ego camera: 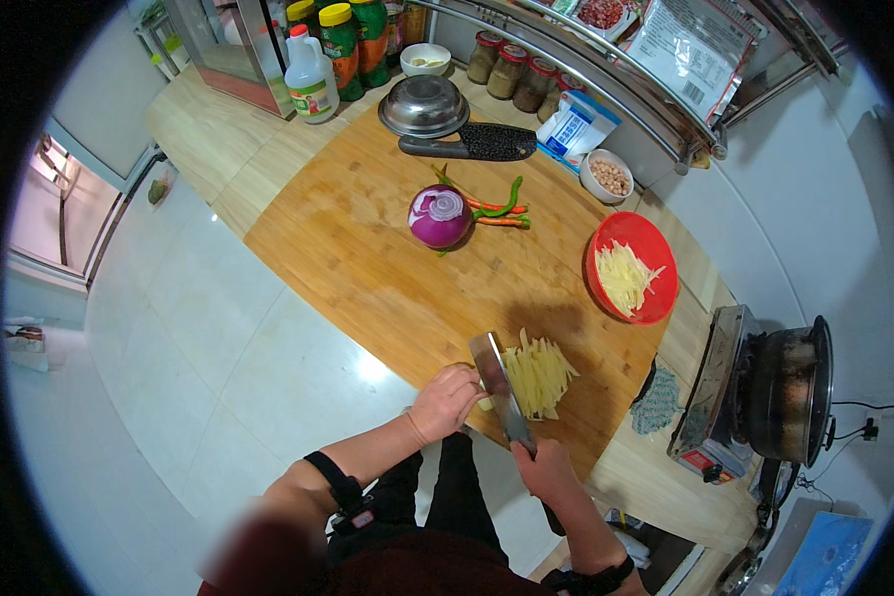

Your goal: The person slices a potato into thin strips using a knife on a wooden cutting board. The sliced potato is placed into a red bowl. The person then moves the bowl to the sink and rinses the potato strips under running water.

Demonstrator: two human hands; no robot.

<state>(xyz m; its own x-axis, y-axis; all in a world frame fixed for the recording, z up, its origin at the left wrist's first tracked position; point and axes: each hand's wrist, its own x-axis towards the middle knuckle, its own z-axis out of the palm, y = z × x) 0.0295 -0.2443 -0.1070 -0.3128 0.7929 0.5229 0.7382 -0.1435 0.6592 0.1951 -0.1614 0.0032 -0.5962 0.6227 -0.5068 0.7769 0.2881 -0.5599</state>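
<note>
My right hand [545, 468] is closed round the handle of a cleaver [501, 387], whose blade stands on edge at the near side of a wooden cutting board [343, 276]. Just left of the blade, my left hand [447, 401] holds down a pale piece, probably potato, mostly hidden by the fingers. Cut pale strips [540, 376] lie in a row right of the blade. More thin shreds [626, 277] fill part of a red bowl [668, 298] at the board's right edge. A partly peeled purple onion [439, 216] sits further back, beside red and green chillies [503, 211].
A sheathed knife [495, 141] and an upturned metal bowl [423, 104] lie at the board's back. Behind stand bottles [311, 82], spice jars [508, 71] and a small bowl of peanuts [609, 177]. A stove with a pot [786, 395] is at right, near a cloth [655, 402].
</note>
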